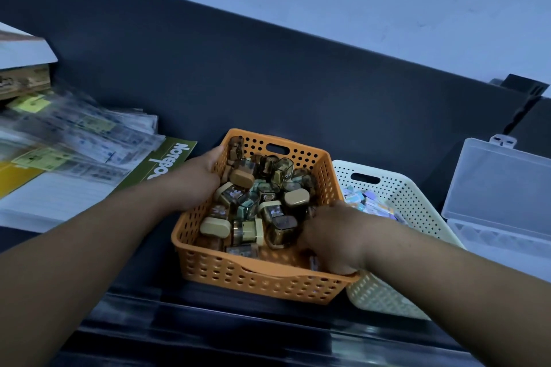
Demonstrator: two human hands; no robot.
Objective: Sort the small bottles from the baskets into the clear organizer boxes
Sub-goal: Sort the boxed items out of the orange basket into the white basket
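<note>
So the orange basket (268,272) is parked mid-counter (417,140), stuffed with the small bottles (253,205), brownish ones with tan caps, all jumbled at odd angles. Both hands are dug into it. The left hand (202,179) is draped over the basket's left rim with the fingers down among the bottles. The right hand (331,235) is knuckles-up at the near right corner, fingers curled into the pile. Whether anything is actually gripped by either can't be told, since the fingertips are buried.

A cream basket (396,197) holding pastel pieces is pressed against the orange one's right side, and the clear organizer box (501,197) is lying open toward the counter's right end.

Looks like the grabbing stage, with nothing visibly sorted yet. It's probably best done with only a few bottles scooped at once, caps kept the same way, so they can be lined up in the box's slots without being fumbled. The basket could be steadied at the left rim while lifting out.
</note>
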